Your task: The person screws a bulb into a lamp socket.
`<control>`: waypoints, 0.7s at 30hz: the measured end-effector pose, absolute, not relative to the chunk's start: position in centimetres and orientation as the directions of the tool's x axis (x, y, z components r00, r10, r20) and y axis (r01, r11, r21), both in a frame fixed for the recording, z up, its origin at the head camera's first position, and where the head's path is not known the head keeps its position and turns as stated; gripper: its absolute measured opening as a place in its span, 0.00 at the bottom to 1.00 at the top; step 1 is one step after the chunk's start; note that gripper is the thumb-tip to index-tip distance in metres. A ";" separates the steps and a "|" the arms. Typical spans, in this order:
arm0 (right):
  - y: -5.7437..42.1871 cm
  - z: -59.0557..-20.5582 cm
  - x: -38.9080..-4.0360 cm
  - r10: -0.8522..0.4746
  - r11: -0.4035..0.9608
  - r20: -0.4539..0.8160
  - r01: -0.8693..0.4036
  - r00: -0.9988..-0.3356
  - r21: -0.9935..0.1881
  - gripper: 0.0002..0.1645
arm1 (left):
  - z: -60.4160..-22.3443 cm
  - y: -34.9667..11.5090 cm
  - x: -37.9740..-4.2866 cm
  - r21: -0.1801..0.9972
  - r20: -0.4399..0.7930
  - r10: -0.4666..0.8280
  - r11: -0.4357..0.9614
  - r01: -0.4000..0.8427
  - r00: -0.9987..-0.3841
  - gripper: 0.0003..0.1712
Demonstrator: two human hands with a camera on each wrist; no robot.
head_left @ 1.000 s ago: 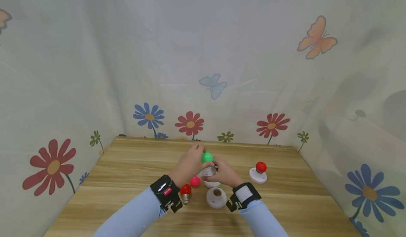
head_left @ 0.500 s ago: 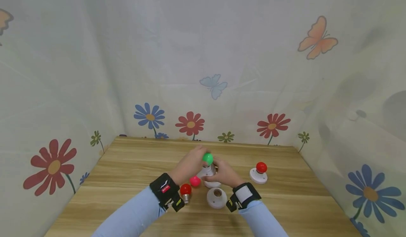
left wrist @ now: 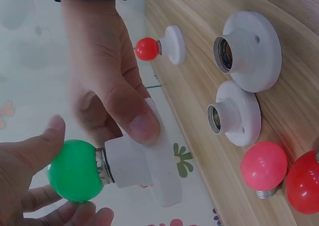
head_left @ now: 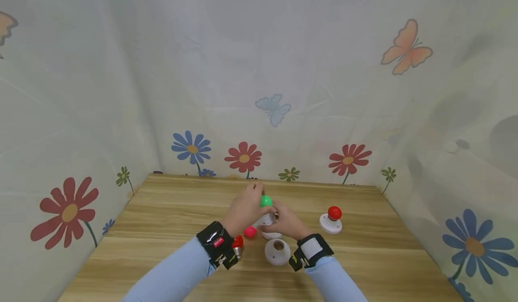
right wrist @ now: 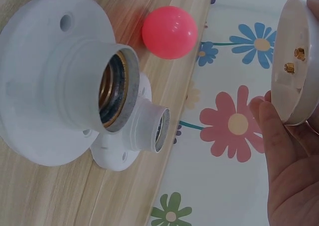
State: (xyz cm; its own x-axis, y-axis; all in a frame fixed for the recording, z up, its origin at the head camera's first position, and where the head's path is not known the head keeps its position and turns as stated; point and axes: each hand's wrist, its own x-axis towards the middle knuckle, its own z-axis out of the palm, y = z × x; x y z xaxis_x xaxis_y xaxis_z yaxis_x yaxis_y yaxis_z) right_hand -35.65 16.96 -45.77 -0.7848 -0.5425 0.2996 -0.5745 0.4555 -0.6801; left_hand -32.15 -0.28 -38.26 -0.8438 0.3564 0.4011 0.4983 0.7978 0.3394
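Note:
Above the table, my left hand (head_left: 244, 211) holds a round green light bulb (left wrist: 75, 171), thumb on one side and fingers on the other. The bulb's metal screw base sits partly in the neck of a white lamp holder (left wrist: 130, 161). My right hand (head_left: 288, 222) grips that holder by its round base, with the thumb (left wrist: 144, 126) pressed on it. In the right wrist view the underside of the holder's base (right wrist: 289, 86) shows brass screws; the bulb is hidden there.
Two lamp holders without bulbs, one nearer (head_left: 277, 252) and one behind it (left wrist: 234, 113), stand on the wooden table (head_left: 170, 243). Beside them lie a pink bulb (left wrist: 264, 166) and a red bulb (left wrist: 305, 182). Farther right stands a holder with a red bulb (head_left: 334, 213) in it.
My left fingers rolled over the green bulb half a second ago and have now turned back. The left wrist has shifted slightly right, partly covering the red bulb. My right hand stays nearly still.

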 end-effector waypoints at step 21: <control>17.0 -46.4 -35.7 -0.544 0.423 0.286 -0.552 -0.789 -0.718 0.33 | -37.8 -0.5 -32.0 0.479 0.270 0.419 0.722 0.498 -0.867 0.23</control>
